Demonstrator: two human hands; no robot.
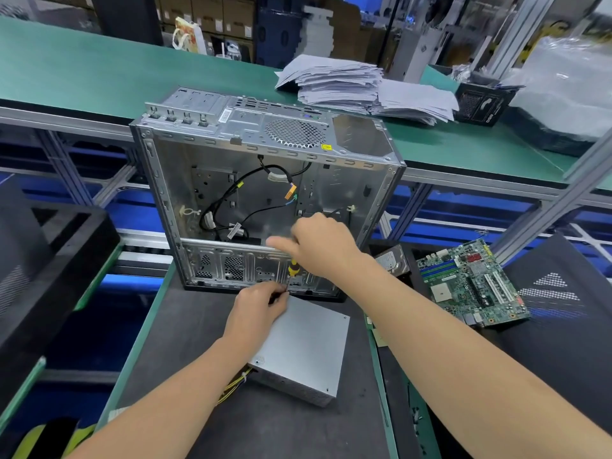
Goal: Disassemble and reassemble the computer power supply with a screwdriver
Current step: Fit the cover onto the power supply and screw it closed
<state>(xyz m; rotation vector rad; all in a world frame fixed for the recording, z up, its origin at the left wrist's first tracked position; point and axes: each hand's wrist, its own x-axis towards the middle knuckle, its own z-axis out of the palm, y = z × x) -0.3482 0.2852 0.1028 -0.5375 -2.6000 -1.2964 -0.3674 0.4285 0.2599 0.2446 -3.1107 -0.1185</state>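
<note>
Power supply (304, 346): silver box lying flat on the dark mat (185, 319), just below and nearer than the grip.
Left hand (261, 301): fingertips pinch the screwdriver (293, 269) shaft at the box's far corner.
Right hand (323, 246): curled round the yellow-black handle above.
Computer case (265, 193): open, just behind the grip.
Motherboard (470, 283): to the right.
Paper stack (357, 87): far beyond.

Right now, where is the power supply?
In the head view, the power supply lies on the dark mat, centre, just in front of the open computer case, the left hand at its far corner.
</note>
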